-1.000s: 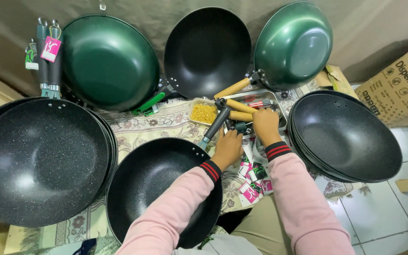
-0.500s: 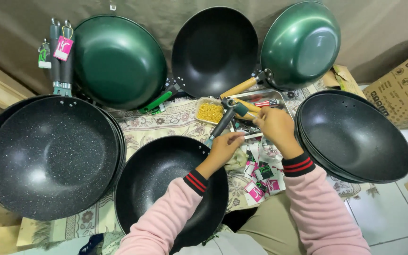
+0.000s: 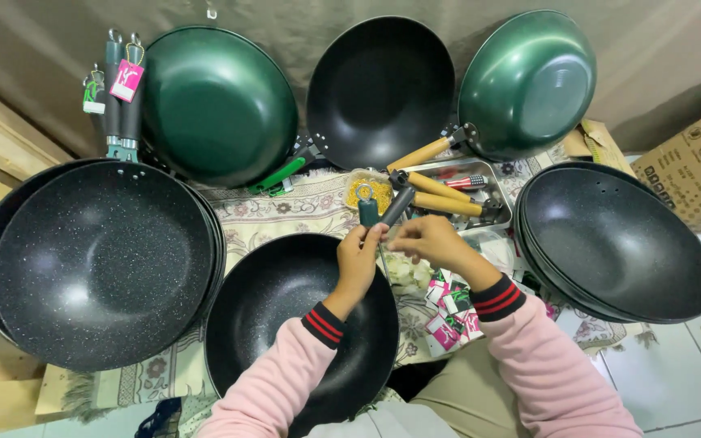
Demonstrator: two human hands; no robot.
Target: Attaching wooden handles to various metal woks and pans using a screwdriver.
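Dark-green pan handle [image 3: 367, 212] pinched upright in left hand [image 3: 356, 261] fingers, centre frame; right hand [image 3: 430, 241] fingers curled beside it, contents unclear.

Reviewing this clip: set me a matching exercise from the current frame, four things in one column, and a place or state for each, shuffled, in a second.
Things:
1. dark green handle
2. metal tray
3. small tags
4. stack of speckled pans

Places or states:
A. far right, on the cloth's edge
B. pinched by the left hand
C. holds wooden-handled pieces
D. lying under the right hand wrist

Pairs: 1-B, 2-C, 3-D, 4-A
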